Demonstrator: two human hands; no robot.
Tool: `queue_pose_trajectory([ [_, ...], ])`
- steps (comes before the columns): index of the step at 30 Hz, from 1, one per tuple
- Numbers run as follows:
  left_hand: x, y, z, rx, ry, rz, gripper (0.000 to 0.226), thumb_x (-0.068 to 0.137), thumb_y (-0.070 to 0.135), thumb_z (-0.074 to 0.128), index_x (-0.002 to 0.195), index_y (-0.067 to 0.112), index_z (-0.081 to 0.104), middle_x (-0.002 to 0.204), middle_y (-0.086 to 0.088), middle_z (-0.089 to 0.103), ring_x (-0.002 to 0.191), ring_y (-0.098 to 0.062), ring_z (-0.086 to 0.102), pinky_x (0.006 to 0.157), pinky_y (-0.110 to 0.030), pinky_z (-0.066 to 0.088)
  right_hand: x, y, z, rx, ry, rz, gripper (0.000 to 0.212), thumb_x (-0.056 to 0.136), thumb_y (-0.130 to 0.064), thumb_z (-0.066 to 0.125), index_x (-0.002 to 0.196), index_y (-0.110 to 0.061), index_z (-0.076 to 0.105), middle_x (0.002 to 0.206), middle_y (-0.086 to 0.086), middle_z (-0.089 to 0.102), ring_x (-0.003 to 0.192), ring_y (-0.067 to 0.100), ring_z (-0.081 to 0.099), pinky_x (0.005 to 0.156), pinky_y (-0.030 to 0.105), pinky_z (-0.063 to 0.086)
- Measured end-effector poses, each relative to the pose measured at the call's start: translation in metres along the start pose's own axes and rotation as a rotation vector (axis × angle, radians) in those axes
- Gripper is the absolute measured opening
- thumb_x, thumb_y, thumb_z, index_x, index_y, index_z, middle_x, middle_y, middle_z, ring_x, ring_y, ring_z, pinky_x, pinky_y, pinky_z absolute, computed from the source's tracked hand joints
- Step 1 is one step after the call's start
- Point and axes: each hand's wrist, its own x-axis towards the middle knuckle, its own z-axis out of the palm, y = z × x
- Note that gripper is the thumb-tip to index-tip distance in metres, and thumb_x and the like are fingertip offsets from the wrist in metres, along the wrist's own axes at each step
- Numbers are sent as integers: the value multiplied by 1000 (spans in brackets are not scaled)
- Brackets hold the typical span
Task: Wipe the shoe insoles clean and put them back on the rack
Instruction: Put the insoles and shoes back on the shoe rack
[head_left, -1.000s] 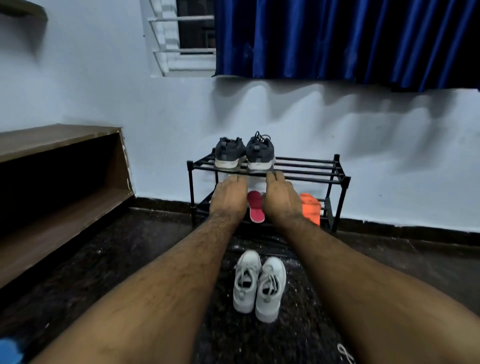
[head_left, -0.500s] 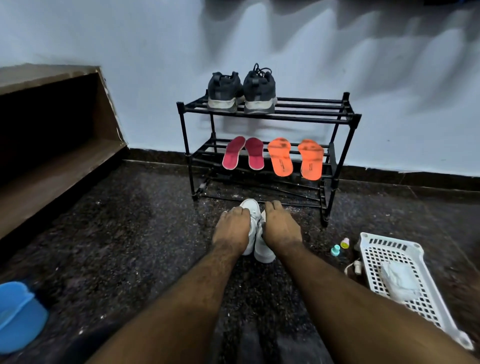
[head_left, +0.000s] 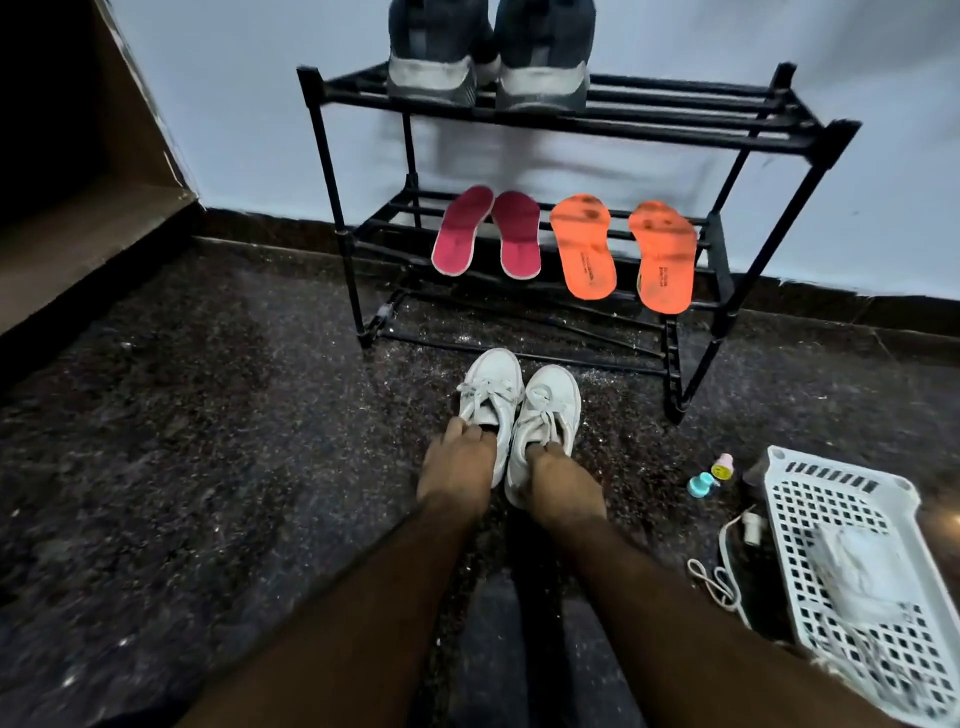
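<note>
**Hands reach into white sneakers before a rack of insoles**

A person's left hand and right hand each grip the heel opening of a white sneaker, the left sneaker and right sneaker standing side by side on the dark floor in front of the black rack. Two red insoles and two orange insoles lie across the rack's lower shelf, overhanging its front edge. Dark sneakers sit at the top shelf's left end. A white basket holding a cloth lies to the right.
</note>
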Motion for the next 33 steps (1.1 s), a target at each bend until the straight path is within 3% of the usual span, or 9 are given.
queue_pose_trajectory([
  [4, 13, 3, 9, 110, 36, -14, 35, 97, 10, 37, 128, 16, 52, 130, -6, 58, 127, -27, 39, 112, -44, 28, 10, 4, 2, -12, -6, 25, 28, 91, -37, 67, 113, -22, 61, 116, 6, 64, 104, 30, 67, 81, 35, 52],
  [8, 14, 3, 3, 149, 48, -27, 30, 97, 11, 40, 121, 18, 56, 119, -5, 65, 120, -25, 42, 100, -42, 31, 8, 5, -1, 23, -9, 86, 30, 86, -38, 73, 111, -23, 65, 107, 6, 71, 100, 28, 70, 81, 33, 53],
  [12, -7, 3, -15, 141, 77, -1, 26, 94, 12, 47, 117, 20, 57, 111, -3, 69, 118, -24, 44, 106, -42, 29, -12, 7, -15, 15, -13, 126, 29, 86, -34, 73, 112, -23, 67, 109, 7, 71, 103, 29, 69, 82, 33, 52],
  [17, -35, 13, -56, 173, 158, 106, 28, 89, 15, 58, 117, 15, 61, 113, -6, 70, 126, -23, 47, 120, -39, 16, -53, 3, -58, 101, 77, 109, 19, 92, -27, 68, 108, -17, 68, 108, 9, 72, 92, 20, 69, 65, 16, 41],
  [22, -62, 39, -117, 186, 280, 159, 29, 85, 17, 58, 114, 14, 58, 109, -8, 70, 117, -25, 57, 120, -39, 19, -95, -8, -118, -29, 245, 23, 16, 79, -29, 72, 86, -22, 61, 94, 4, 71, 90, 29, 71, 65, 30, 44],
  [24, -68, 45, -140, 158, 322, 129, 29, 85, 15, 59, 114, 16, 56, 109, -6, 70, 114, -25, 58, 115, -39, 28, -108, -11, -140, -49, 322, -14, 10, 78, -23, 70, 84, -20, 62, 89, 5, 71, 86, 29, 71, 63, 29, 40],
  [27, -81, 51, -176, 101, 412, 159, 26, 86, 11, 57, 111, 18, 55, 108, -4, 68, 108, -25, 60, 94, -36, 41, -128, -12, -174, -63, 440, -61, 9, 77, -22, 68, 83, -21, 62, 87, 4, 70, 83, 28, 70, 63, 30, 42],
  [30, -94, 55, -209, 54, 498, 241, 23, 88, 15, 54, 111, 17, 54, 107, -3, 66, 108, -25, 56, 80, -37, 44, -142, -11, -203, -85, 566, -100, 6, 85, -25, 67, 90, -22, 67, 91, 3, 69, 85, 28, 70, 66, 33, 48],
  [33, -100, 61, -237, 29, 565, 268, 22, 90, 20, 56, 111, 17, 52, 108, -2, 64, 107, -25, 55, 77, -36, 43, -149, -9, -229, -144, 666, -125, 11, 91, -23, 64, 99, -27, 69, 98, 0, 67, 88, 26, 70, 69, 35, 52],
])
